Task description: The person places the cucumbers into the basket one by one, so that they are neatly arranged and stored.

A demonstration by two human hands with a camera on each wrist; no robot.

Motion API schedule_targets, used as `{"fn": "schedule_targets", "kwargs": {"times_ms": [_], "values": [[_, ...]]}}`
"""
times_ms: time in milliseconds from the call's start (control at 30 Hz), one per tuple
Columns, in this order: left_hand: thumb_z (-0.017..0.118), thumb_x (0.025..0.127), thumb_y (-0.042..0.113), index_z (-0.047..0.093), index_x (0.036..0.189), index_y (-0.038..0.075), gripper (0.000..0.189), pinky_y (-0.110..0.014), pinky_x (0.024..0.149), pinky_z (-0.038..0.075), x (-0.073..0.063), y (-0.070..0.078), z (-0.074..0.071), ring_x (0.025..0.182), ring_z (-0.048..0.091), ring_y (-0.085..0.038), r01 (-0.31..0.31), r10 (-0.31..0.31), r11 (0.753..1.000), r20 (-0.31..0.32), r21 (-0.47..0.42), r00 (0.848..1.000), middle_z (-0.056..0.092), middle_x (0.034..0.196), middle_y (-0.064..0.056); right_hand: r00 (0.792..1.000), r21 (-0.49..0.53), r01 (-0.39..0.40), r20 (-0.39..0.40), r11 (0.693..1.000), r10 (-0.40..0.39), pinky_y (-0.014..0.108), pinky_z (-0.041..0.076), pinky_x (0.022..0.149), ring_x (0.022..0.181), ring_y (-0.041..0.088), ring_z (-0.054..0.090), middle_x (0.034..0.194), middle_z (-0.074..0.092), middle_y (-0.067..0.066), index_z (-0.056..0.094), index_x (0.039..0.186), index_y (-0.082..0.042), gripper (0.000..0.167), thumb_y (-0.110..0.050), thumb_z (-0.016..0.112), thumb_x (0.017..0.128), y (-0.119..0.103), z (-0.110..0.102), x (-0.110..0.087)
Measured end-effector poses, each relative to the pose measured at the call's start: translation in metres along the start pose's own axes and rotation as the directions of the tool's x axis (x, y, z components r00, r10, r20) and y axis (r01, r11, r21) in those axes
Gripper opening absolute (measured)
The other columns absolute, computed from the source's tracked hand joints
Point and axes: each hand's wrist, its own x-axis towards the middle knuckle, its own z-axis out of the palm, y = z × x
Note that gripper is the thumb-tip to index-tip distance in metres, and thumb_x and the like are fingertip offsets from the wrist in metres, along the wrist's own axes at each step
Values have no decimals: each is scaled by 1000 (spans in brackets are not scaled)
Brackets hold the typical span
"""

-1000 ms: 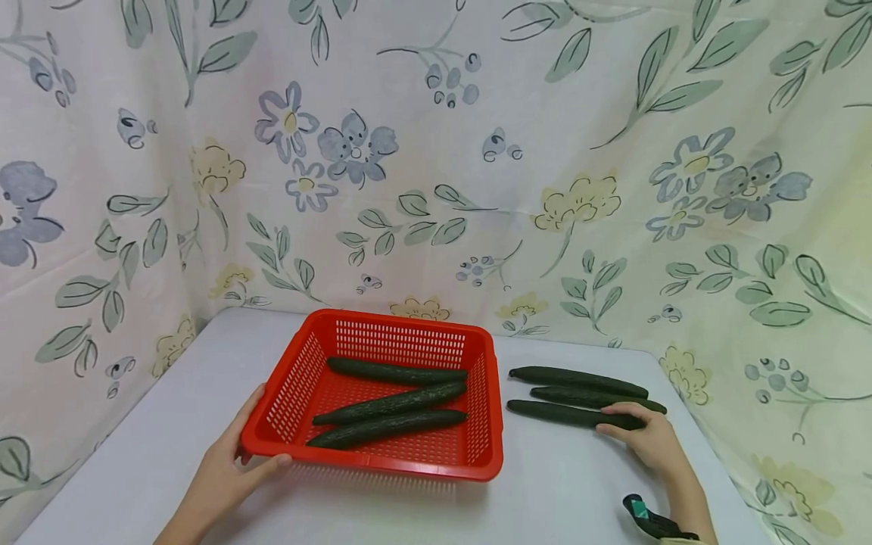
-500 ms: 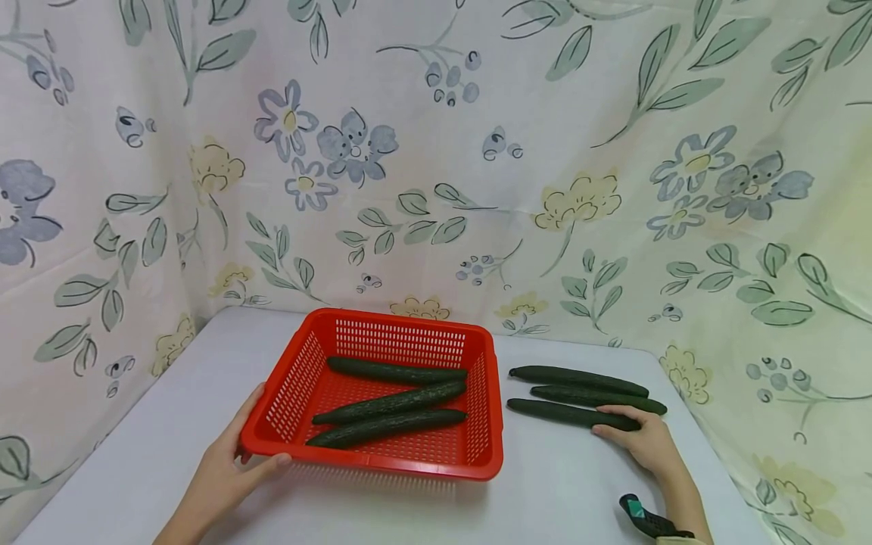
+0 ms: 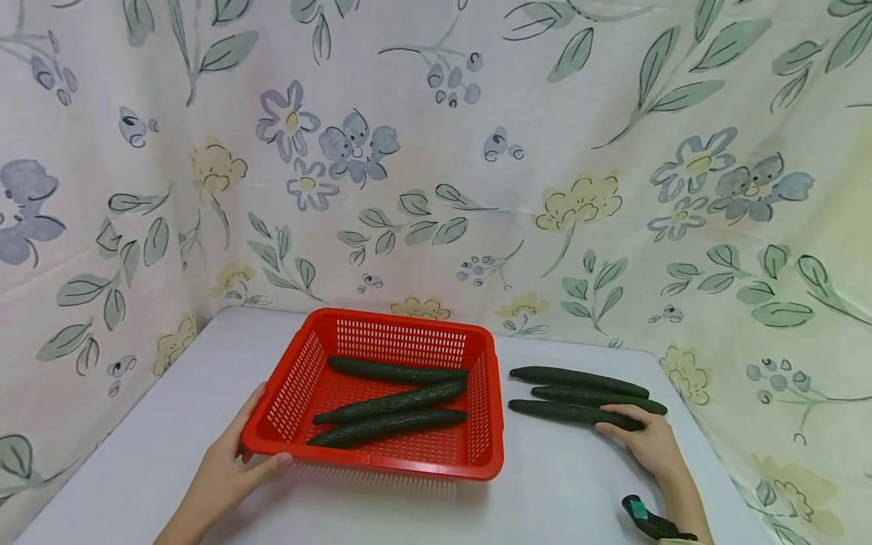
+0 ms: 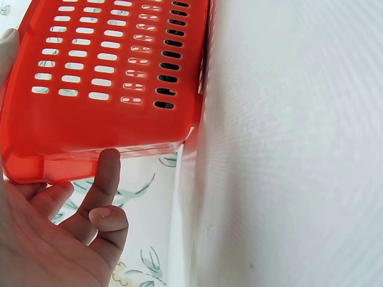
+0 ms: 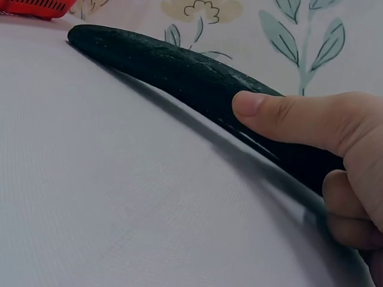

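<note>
At the near left corner of a red plastic basket [image 3: 371, 463], my left hand [image 3: 223, 465] grips the rim, thumb at the front edge. Its fingers reach round the corner in the left wrist view, some touching the basket wall [image 4: 90, 128]. Inside lie three dark green cucumbers [image 3: 390, 428], two of them close together. To the right of the basket, three more cucumbers lie on the table. My right hand [image 3: 647, 439] pinches the nearest cucumber [image 3: 555, 411] near its right end, thumb on the near side. In the right wrist view that cucumber [image 5: 161, 63] slants away under the thumb.
Just behind the held cucumber lie a middle cucumber [image 3: 572, 394] and a farther cucumber [image 3: 579, 376]. A white-covered table [image 3: 545, 484] bears everything. Floral cloth [image 3: 436, 151] hangs along its back and sides. A dark band [image 3: 650, 518] is on the right wrist.
My right hand has shifted very slightly left along the nearest cucumber. The left hand, the basket and the other cucumbers stay as they were.
</note>
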Motion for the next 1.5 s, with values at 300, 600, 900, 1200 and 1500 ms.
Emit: {"fn": "schedule_targets", "kwargs": {"times_ms": [300, 600, 900, 1200, 1500], "values": [[89, 88, 36, 17, 172, 29, 111, -27, 78, 56, 0, -3, 0, 113, 56, -4, -9, 9, 1000, -10, 7, 1000, 50, 159, -23, 991, 84, -114, -56, 990, 119, 10, 41, 90, 141, 34, 48, 144, 66, 2, 75, 134, -12, 57, -44, 87, 88, -14, -13, -1], [88, 88, 35, 15, 172, 33, 111, -27, 75, 54, 0, -4, 1, 109, 53, 2, -19, 19, 1000, -16, 10, 1000, 50, 158, -23, 979, 197, -107, -148, 975, 138, 8, 46, 85, 114, -8, 50, 124, 65, -27, 72, 138, -10, 56, -39, 85, 92, -49, -33, -2], [87, 89, 40, 12, 172, 33, 112, -25, 79, 56, 1, 0, 1, 123, 59, -35, 1, -1, 1000, 1, 5, 1000, 46, 162, -23, 939, 408, -51, -290, 912, 182, 24, 34, 52, 63, 6, 46, 97, 63, -21, 79, 128, -13, 40, -20, 88, 90, -88, -47, -6], [87, 89, 39, 11, 172, 35, 113, -26, 79, 56, 1, -1, 1, 124, 59, -37, 6, -6, 1000, 4, 5, 1000, 46, 162, -24, 930, 560, 12, -311, 829, 197, 37, 23, 49, 46, 15, 31, 79, 56, -8, 81, 121, -13, 33, -12, 88, 88, -100, -46, -7], [88, 88, 36, 11, 172, 30, 114, -28, 77, 55, 0, -3, 0, 120, 60, -34, 16, -16, 1000, 14, 20, 1000, 47, 160, -25, 943, 555, -17, -267, 832, 197, 35, 25, 48, 49, 12, 31, 84, 54, -7, 81, 122, -15, 35, -14, 89, 88, -106, -30, -2]]}}
